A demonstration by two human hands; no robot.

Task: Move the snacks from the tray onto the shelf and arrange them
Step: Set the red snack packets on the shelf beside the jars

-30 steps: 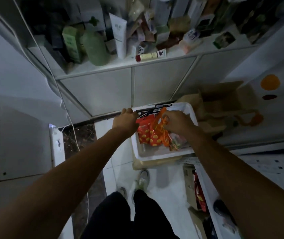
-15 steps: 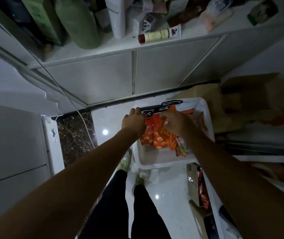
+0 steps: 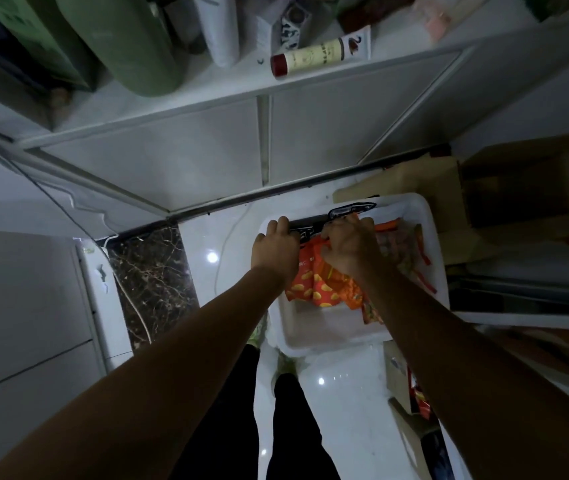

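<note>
A white tray [image 3: 324, 336] sits on the floor below me, holding orange snack packets [image 3: 314, 287] and more red and orange packs [image 3: 411, 251] at its right side. A black-and-white packet [image 3: 349, 212] lies along the tray's far edge. My left hand [image 3: 276, 252] is closed over the left end of that black packet and the top of the orange ones. My right hand [image 3: 349, 249] grips the tops of the orange packets beside it. The shelf [image 3: 207, 95] runs across the top of the view.
The shelf carries a green bottle [image 3: 127, 43], a green box [image 3: 30, 32], a white tube [image 3: 217, 26] and a lying tube with a red cap [image 3: 321, 55]. Cardboard boxes [image 3: 504, 188] stand right of the tray. A box with red packets [image 3: 411, 393] is at lower right.
The view has tilted down and closer to the tray. Both hands have reached further to the tray's far edge and closed on the packet tops.
</note>
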